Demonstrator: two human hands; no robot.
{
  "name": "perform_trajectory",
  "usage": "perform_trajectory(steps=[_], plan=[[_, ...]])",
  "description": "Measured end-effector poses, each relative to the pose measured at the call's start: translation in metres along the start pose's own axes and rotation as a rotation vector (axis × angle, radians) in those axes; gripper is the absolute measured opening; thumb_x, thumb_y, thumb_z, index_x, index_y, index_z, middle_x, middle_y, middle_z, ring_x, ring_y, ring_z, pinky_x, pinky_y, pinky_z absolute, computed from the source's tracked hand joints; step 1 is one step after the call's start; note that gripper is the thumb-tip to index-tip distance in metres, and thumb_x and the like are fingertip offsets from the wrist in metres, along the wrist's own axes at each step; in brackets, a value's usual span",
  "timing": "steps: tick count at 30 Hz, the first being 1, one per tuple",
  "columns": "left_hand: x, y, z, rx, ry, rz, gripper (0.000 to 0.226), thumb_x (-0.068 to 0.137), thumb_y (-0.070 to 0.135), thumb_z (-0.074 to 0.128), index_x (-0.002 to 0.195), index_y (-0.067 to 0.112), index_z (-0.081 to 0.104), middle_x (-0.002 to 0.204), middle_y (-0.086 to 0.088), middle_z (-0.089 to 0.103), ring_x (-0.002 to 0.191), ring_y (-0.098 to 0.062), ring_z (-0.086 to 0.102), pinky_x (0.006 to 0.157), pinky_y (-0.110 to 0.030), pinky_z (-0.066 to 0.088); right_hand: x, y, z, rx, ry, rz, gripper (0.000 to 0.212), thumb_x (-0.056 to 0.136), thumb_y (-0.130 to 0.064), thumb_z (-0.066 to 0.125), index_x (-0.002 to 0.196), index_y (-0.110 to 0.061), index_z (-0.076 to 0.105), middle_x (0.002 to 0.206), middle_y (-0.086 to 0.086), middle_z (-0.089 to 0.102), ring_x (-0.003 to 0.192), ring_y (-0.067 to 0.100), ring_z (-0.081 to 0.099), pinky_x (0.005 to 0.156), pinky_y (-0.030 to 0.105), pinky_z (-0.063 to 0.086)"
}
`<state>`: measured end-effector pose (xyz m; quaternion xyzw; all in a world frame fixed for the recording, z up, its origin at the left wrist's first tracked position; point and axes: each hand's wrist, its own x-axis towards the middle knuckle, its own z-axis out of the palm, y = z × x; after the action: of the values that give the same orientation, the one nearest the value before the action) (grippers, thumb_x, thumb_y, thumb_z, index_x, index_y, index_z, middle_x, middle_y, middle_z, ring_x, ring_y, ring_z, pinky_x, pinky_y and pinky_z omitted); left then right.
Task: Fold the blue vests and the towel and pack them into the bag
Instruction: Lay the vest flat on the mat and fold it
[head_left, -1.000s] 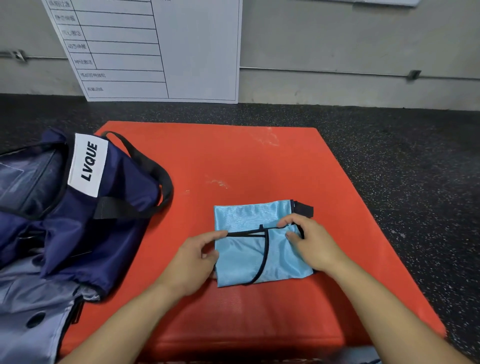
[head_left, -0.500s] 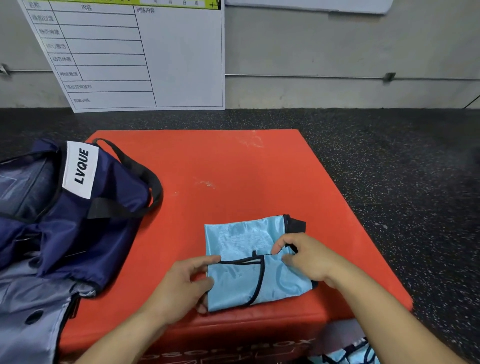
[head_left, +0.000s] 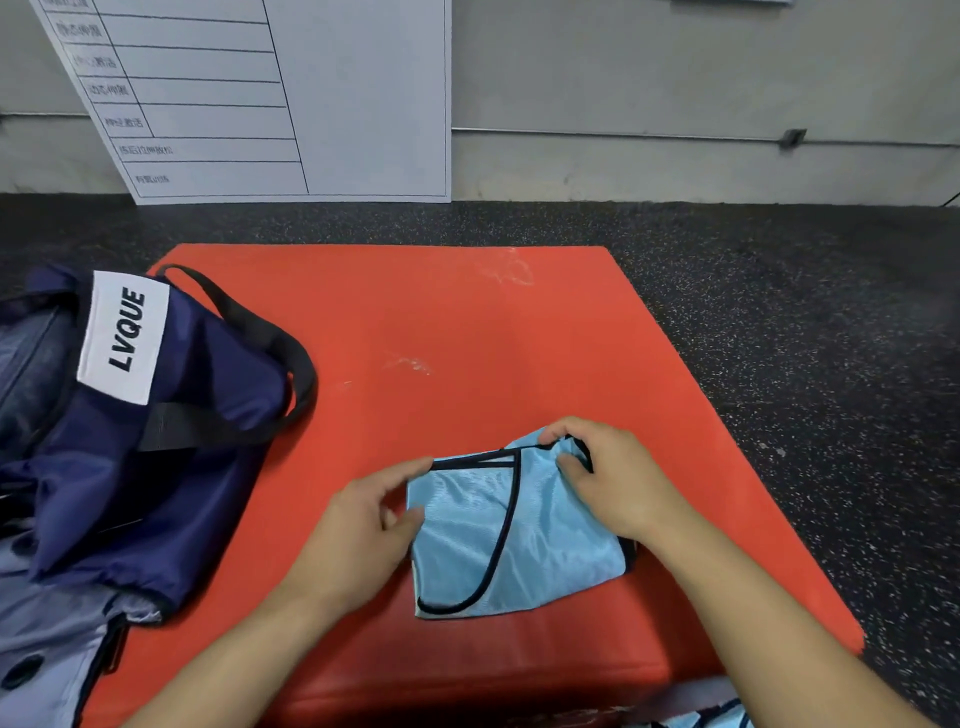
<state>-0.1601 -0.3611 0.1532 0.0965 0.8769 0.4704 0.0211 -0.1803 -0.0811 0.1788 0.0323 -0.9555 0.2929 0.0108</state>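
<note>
A light blue vest (head_left: 498, 540) with black trim lies folded into a small rectangle on the red mat (head_left: 467, 338), near its front edge. My left hand (head_left: 363, 530) pinches the vest's left edge at the black trim. My right hand (head_left: 613, 478) grips the far right corner, where the fabric is bunched and lifted. The navy bag (head_left: 156, 441) with a white LVQUE label lies at the left, partly on the mat, its black strap looped toward the middle. More light blue fabric (head_left: 701, 719) shows at the bottom edge, below the mat. No towel is in sight.
The mat sits on dark speckled flooring (head_left: 805, 338). A white chart board (head_left: 270, 98) leans against the grey wall behind. Grey-blue fabric (head_left: 41, 649) of the bag spreads at the lower left.
Both hands kept hold of the vest and folded its far part toward me, so the folded shape is now shorter. My view also shifted.
</note>
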Motion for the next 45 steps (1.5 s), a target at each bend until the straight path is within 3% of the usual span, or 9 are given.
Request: perform_trajectory(steps=[4,8,13,16,26,31,34,37,45], plan=[[0.003,-0.007,0.001,0.261,0.034,0.119,0.049,0.087,0.007,0.063,0.128,0.033,0.066,0.095,0.024,0.054,0.074,0.007,0.055,0.072,-0.020,0.048,0.008,-0.001,0.005,-0.271,-0.039,-0.033,0.026,0.099,-0.031,0.057,0.121,-0.043,0.061,0.106,-0.015,0.056,0.092,0.010,0.057,0.071,0.031,0.041],[0.007,-0.004,0.004,0.505,0.105,0.214,0.043,0.091,0.021,0.051,0.132,0.026,0.062,0.119,0.015,0.050,0.101,-0.009,0.056,0.085,-0.034,0.050,0.015,0.005,0.002,-0.330,-0.019,-0.060,0.024,0.092,-0.045,0.067,0.116,-0.041,0.069,0.112,-0.013,0.049,0.106,0.013,0.046,0.085,0.032,0.042],[0.008,-0.013,0.022,0.696,-0.123,0.371,0.057,0.104,0.045,0.031,0.155,0.022,0.039,0.165,0.005,0.029,0.154,-0.011,0.018,0.122,-0.036,0.016,0.025,0.006,0.000,-0.364,0.022,-0.080,0.005,0.089,-0.039,0.074,0.093,-0.040,0.072,0.108,-0.017,0.054,0.102,0.011,0.044,0.090,0.034,0.039],[0.004,-0.029,0.028,0.745,-0.203,0.325,0.062,0.106,0.049,0.018,0.162,0.023,0.017,0.170,0.006,0.009,0.156,-0.009,-0.003,0.123,-0.039,0.005,0.029,0.001,0.003,-0.364,0.050,-0.092,0.004,0.090,-0.035,0.074,0.089,-0.039,0.071,0.104,-0.019,0.055,0.099,0.010,0.045,0.087,0.034,0.039],[0.006,-0.023,0.025,0.639,-0.230,0.261,0.075,0.095,0.063,-0.009,0.162,0.032,0.004,0.167,0.019,-0.009,0.149,0.004,-0.021,0.125,-0.033,-0.005,0.041,-0.003,0.028,-0.436,0.080,-0.062,0.006,0.096,-0.031,0.063,0.093,-0.035,0.066,0.102,-0.013,0.060,0.101,0.015,0.050,0.081,0.032,0.031],[0.003,-0.031,0.023,0.707,-0.186,0.277,0.067,0.102,0.058,0.009,0.162,0.029,0.003,0.168,0.015,-0.009,0.151,-0.001,-0.020,0.124,-0.035,-0.005,0.018,-0.025,0.040,-0.515,0.282,-0.131,0.037,0.092,-0.026,0.067,0.128,-0.018,0.068,0.132,0.006,0.063,0.127,0.030,0.054,0.112,0.045,0.039],[0.003,-0.039,0.022,0.733,-0.143,0.266,0.066,0.104,0.055,0.013,0.163,0.025,0.007,0.169,0.009,-0.003,0.154,-0.006,-0.013,0.124,-0.036,-0.002,-0.006,-0.042,0.072,-0.392,0.146,-0.068,0.070,0.103,-0.050,0.024,0.158,-0.009,0.032,0.166,0.010,0.028,0.155,0.026,0.020,0.127,0.043,0.016],[0.004,-0.037,0.023,0.744,-0.107,0.247,0.067,0.103,0.053,0.014,0.162,0.021,0.019,0.169,0.004,0.010,0.155,-0.009,0.000,0.123,-0.035,0.002,-0.017,-0.032,0.097,-0.330,-0.001,0.006,0.086,0.092,-0.064,-0.005,0.163,-0.015,-0.002,0.171,0.002,-0.009,0.156,0.013,-0.014,0.125,0.033,-0.009],[0.005,-0.029,0.013,0.649,-0.061,0.164,0.078,0.094,0.062,0.000,0.162,0.028,0.018,0.168,0.012,0.013,0.154,-0.003,-0.002,0.124,-0.026,-0.004,-0.016,-0.030,0.090,-0.357,-0.040,-0.043,0.074,0.105,-0.060,0.010,0.163,-0.017,-0.005,0.170,-0.003,-0.013,0.154,0.007,-0.019,0.125,0.029,-0.012]])
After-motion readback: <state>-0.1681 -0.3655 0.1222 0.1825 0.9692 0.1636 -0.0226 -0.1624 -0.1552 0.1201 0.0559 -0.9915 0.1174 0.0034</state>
